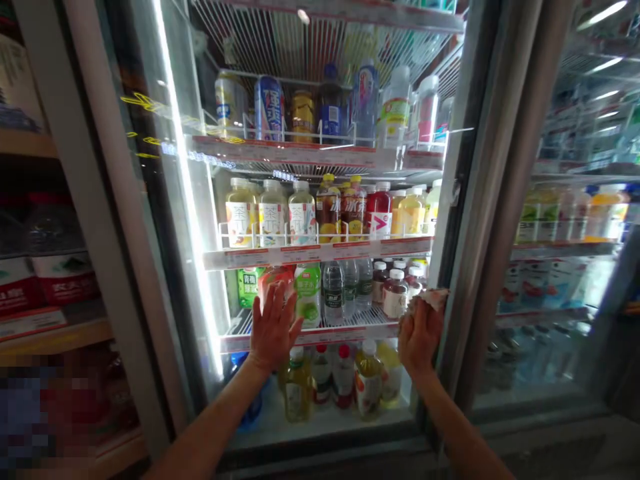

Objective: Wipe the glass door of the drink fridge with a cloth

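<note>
One crumpled pale cloth [434, 299], likely soft, best bunched centrally, is clenched in the right hand [420, 337]; leftward, the left hand [273, 330] splays.

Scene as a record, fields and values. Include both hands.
place: drinks fridge, lit inside
left_hand: left hand open, fingers spread, in front of a reddish bottle; glass contact unclear
right_hand: right hand gripping a crumpled cloth near the right door edge
cans_row: blue can among cans and bottles
row_below: white-labelled bottles, yellow-capped bottles
hand_level: green-labelled bottle, clear bottles
bottom: red-capped bottles
</note>
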